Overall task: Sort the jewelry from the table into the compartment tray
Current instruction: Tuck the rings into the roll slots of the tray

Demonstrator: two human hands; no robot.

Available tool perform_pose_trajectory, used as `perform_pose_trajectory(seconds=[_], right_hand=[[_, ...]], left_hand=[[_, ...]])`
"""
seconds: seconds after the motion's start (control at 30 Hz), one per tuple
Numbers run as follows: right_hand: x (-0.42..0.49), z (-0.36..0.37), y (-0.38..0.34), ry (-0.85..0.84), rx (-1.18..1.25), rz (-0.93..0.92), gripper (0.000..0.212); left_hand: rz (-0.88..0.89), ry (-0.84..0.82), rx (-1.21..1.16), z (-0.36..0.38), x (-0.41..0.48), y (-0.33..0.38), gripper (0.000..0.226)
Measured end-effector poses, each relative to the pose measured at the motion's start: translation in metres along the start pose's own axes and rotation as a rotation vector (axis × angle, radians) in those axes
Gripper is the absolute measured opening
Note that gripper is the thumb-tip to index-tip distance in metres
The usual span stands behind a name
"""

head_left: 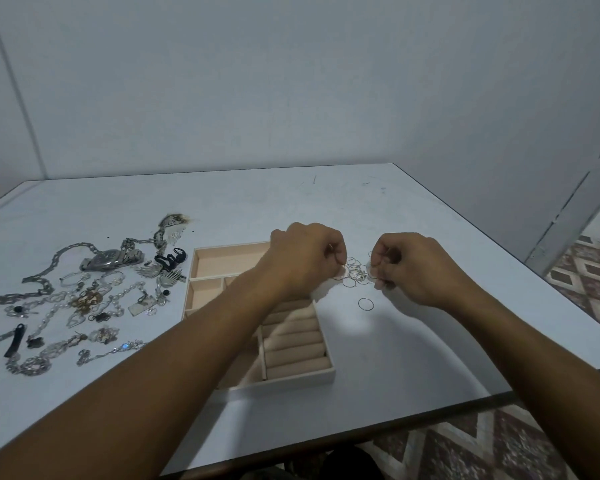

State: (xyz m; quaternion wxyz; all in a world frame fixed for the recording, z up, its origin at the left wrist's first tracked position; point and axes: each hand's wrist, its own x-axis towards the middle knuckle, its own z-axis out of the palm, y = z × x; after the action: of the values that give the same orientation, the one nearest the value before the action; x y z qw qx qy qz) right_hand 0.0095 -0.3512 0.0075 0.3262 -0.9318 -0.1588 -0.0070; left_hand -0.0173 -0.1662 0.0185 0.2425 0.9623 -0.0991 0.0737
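**Hoop cluster held between both hands, right of tray**

Cluster of thin silver wire hoops (355,271) sits just beyond the right edge of the beige velvet-lined compartment tray (201,261), low over the pale blue-grey tabletop (395,216); contact with the surface cannot be told. Its long axis runs left to right, away from the tray. Left hand (307,259) crosses over the tray, fingers curled and pinching the cluster's tray-side end. Right hand (411,270) pinches the far end likewise. One loose thin silver hoop (365,304) lies on the table just nearer the person, apart from the tray. Judgement: the hoops look tangled, so separating comes first; the left hand is nearer the tray for any drop-in. Heap of unsorted chains, wristwatch and clips (84,299) lies left of the tray.
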Motion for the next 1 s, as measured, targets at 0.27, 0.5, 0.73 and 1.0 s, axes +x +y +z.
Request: perform_pose_trajectory(seconds=[0.27, 0.5, 0.73, 1.0], right_hand=[[0.003, 0.014, -0.033, -0.041, 0.142, -0.054, 0.019], [0.007, 0.039, -0.059, -0.02, 0.052, -0.166, 0.018], [0.008, 0.052, -0.063, -0.016, -0.007, -0.235, 0.011], [0.008, 0.056, -0.062, -0.007, -0.037, -0.268, 0.011]], left_hand=[[-0.087, 0.104, -0.105, -0.032, -0.036, -0.048, 0.011], [-0.166, 0.135, -0.099, -0.04, -0.061, -0.067, 0.006], [-0.15, 0.148, -0.104, -0.039, -0.065, -0.069, 0.003], [-0.125, 0.139, -0.097, -0.036, -0.065, -0.067, 0.004]])
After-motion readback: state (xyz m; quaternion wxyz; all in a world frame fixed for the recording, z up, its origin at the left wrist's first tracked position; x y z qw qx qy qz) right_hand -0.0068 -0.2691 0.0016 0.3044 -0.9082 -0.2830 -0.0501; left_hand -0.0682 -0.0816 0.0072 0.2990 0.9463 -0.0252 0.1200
